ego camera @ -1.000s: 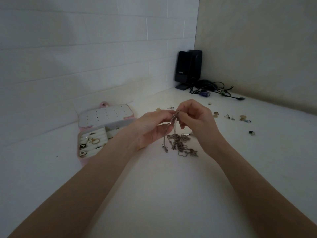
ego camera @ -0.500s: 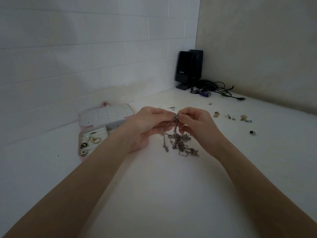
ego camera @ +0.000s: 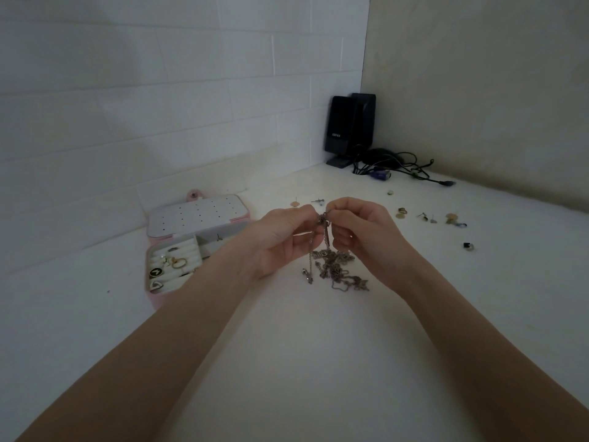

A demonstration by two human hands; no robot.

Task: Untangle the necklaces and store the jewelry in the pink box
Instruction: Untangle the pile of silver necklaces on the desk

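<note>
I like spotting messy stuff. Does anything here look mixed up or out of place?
Yes. The necklaces are knotted in one clump, pinched by the left hand and right hand. Small earrings lie scattered on the table, not in the pink box.

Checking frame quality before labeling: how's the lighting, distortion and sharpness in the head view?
Head view: dim overall, with a brighter patch on the table behind the hands; wide-angle bend shows in the wall tile lines; the tangled necklaces pinched by the left hand and right hand read as a dark clump, links hard to separate; small jewelry in the pink box is legible.
</note>
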